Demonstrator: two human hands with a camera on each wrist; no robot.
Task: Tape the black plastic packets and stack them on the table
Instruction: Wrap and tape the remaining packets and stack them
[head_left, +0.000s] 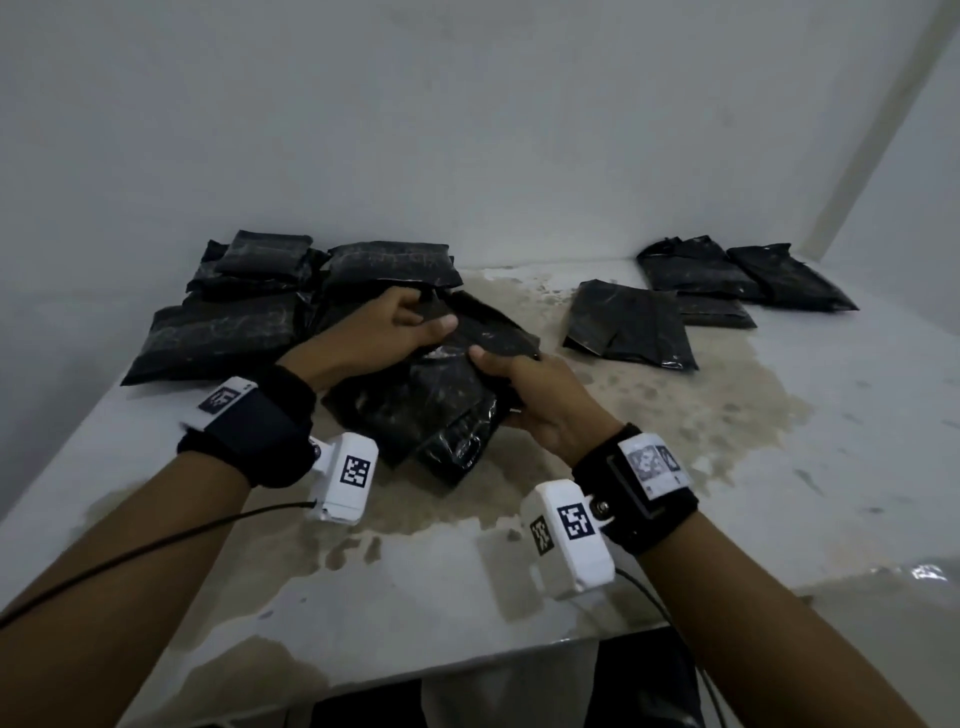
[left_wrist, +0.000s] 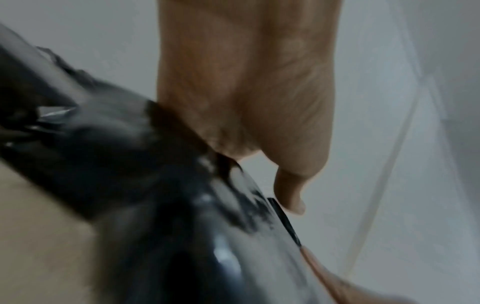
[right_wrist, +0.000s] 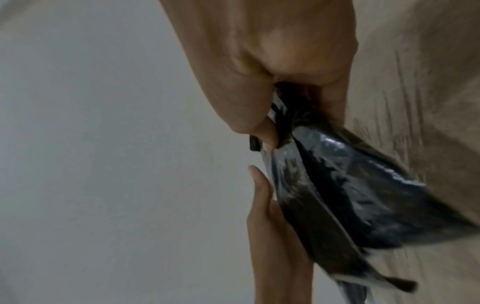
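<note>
A crinkled black plastic packet (head_left: 441, 395) is held over the middle of the table (head_left: 779, 467) between both hands. My left hand (head_left: 395, 322) grips its far top edge, thumb on top. At the packet's right edge, my right hand (head_left: 524, 384) pinches the plastic. The left wrist view, blurred, has the packet (left_wrist: 130, 164) under my left hand (left_wrist: 246, 92), whose thumb rests at its edge. The right wrist view shows my right hand (right_wrist: 272, 82) bunching the packet (right_wrist: 350, 195), with the left hand's fingers (right_wrist: 262, 205) below. No tape is visible.
A pile of black packets (head_left: 249, 301) lies at the back left against the wall. One flat packet (head_left: 631, 325) lies right of centre, and a few more packets (head_left: 737, 275) sit at the back right. The tabletop is stained brown around the middle.
</note>
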